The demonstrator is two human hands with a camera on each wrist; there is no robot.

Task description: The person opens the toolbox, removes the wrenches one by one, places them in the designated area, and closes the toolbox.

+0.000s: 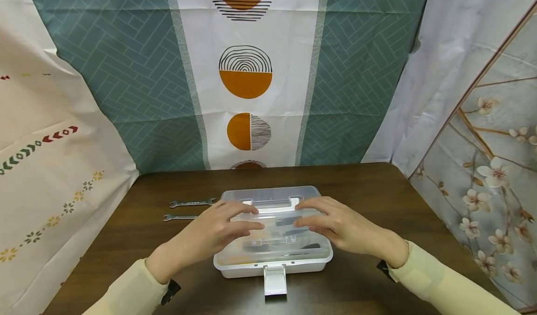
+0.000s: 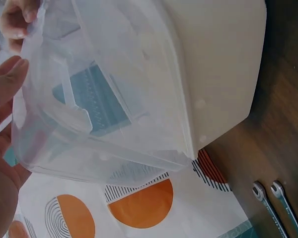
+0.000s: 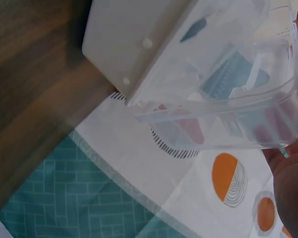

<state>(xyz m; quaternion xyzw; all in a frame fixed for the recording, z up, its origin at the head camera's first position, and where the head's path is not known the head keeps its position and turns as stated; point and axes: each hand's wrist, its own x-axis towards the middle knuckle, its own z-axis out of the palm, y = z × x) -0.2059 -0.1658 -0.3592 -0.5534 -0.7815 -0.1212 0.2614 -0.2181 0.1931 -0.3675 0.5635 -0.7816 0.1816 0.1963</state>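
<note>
A storage box with a clear plastic lid [image 1: 272,193] and a white base [image 1: 239,273] sits on the table. The lid lies down over the base, and its white latch [image 1: 275,281] hangs unfastened at the front. My left hand [image 1: 216,226] is over the left side of the lid, fingers spread and slightly bent, fingertips near the white handle [image 1: 277,209]. On the opposite side, my right hand [image 1: 344,225] mirrors it, fingers pointing inward. Both hands are right at the lid in the wrist views too. Dark-handled items [image 1: 311,246] show blurred through the plastic.
Two open-ended wrenches lie left of the box: the farther wrench [image 1: 190,203] and the nearer wrench [image 1: 180,217], partly hidden by my left hand. A patterned curtain [image 1: 247,72] hangs behind the dark wooden table [image 1: 361,184], with more cloth along both sides.
</note>
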